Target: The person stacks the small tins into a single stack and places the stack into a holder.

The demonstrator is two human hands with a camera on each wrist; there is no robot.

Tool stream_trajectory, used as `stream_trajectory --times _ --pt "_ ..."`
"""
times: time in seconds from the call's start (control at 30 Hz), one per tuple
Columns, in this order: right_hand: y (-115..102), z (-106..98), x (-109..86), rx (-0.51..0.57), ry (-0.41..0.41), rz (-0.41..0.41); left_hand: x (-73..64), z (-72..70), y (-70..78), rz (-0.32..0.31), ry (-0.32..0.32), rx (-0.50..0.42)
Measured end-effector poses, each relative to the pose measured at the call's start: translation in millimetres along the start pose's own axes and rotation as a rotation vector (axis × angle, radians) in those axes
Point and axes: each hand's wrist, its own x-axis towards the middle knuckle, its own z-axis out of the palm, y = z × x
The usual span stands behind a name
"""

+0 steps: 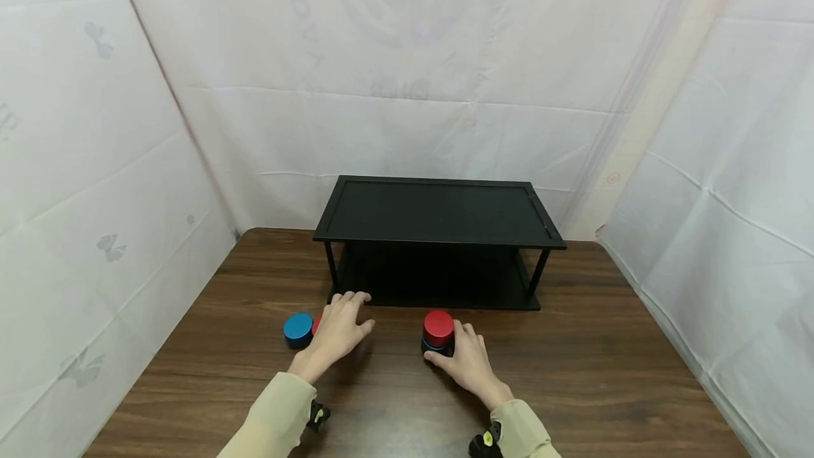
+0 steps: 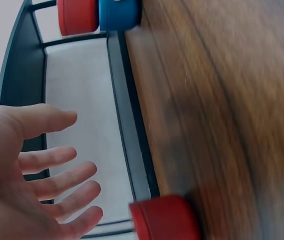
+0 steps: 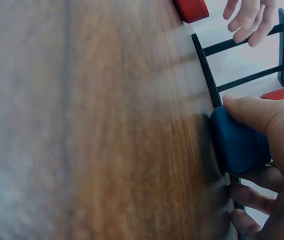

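Note:
My right hand point(image 1: 469, 360) grips a blue cylinder point(image 3: 237, 142) low at the table, its thumb on one side and fingers on the other. A red cylinder point(image 1: 438, 327) sits stacked on that blue one. Fingers spread and holding nothing, my left hand point(image 1: 338, 327) hovers over the table farther left. In the head view it partly hides a second red cylinder point(image 1: 316, 324), which also shows at the bottom of the left wrist view point(image 2: 165, 218). Beside that red one stands another blue cylinder point(image 1: 297, 329).
A black two-level rack point(image 1: 439, 212) stands at the back of the brown wooden table point(image 1: 610, 366), its lower shelf facing the hands. White sheeting point(image 1: 407, 55) hangs behind the table and along both sides.

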Motion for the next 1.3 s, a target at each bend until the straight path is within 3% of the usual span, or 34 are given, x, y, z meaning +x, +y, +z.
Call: stream_trajectory --times 0.5,0.77,1.0,1.3 --pt "-0.5 -1.3 1.0 -0.002 0.004 0.001 -13.0 -35.8 -43.1 -0.098 0.038 0.002" --pt "-2.7 -2.6 0.6 -0.003 -0.025 0.034 -22.9 -48.1 -57.7 -0.160 -0.055 0.018" --pt "-3.0 -3.3 0.1 -0.005 -0.026 0.039 -28.9 -54.6 -64.5 -0.147 -0.097 0.046" --pt "-3.2 -3.3 0.1 0.004 -0.029 0.039 -33.0 -53.2 -71.3 -0.175 -0.177 0.066"
